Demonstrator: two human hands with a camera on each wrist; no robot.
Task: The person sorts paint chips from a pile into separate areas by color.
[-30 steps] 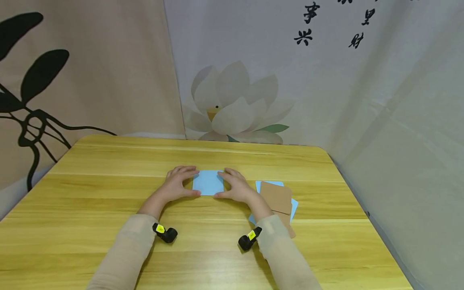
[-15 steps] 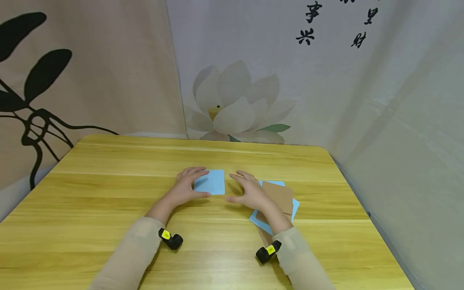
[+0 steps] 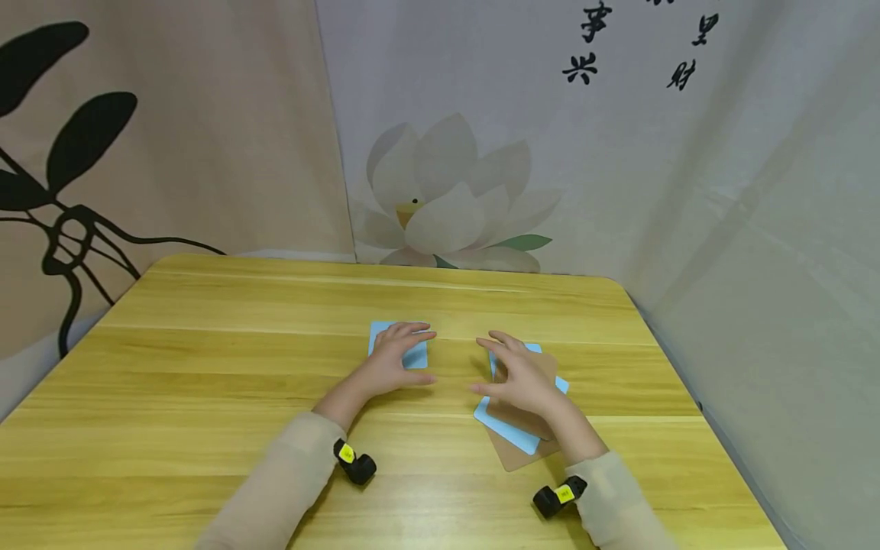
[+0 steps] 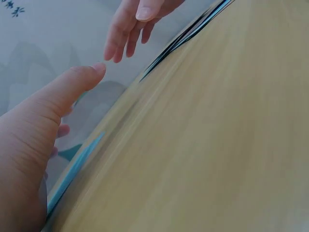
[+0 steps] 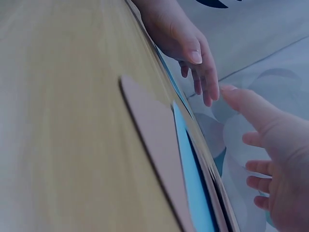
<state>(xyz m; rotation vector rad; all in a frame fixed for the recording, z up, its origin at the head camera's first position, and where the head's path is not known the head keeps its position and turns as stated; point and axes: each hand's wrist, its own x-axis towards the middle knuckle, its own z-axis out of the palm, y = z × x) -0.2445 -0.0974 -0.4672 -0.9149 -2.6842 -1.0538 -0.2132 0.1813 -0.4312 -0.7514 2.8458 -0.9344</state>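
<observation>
A light blue square card [image 3: 417, 356] lies flat towards the back of the wooden table, partly covered from view by my left hand [image 3: 393, 368]. That hand hovers above it with loosely bent fingers, the thumb apart, holding nothing. To the right is a loose pile of brown cards [image 3: 510, 457] and light blue cards [image 3: 509, 430], overlapping at different angles. My right hand [image 3: 520, 380] is over this pile, fingers spread from the thumb and nothing between them. In the right wrist view the brown card [image 5: 157, 140] and blue card [image 5: 190, 174] appear edge-on below the hand.
The wooden table [image 3: 206, 382] has its far edge against a fabric curtain [image 3: 467, 92] printed with a lotus and characters. Another curtain panel with dark leaves hangs at the left. A small black camera sits on each wrist.
Both hands have let go of the blue card's sides. The right hand has moved right, over the pile; the left has shifted right, across the card. The card stays about where it was.
</observation>
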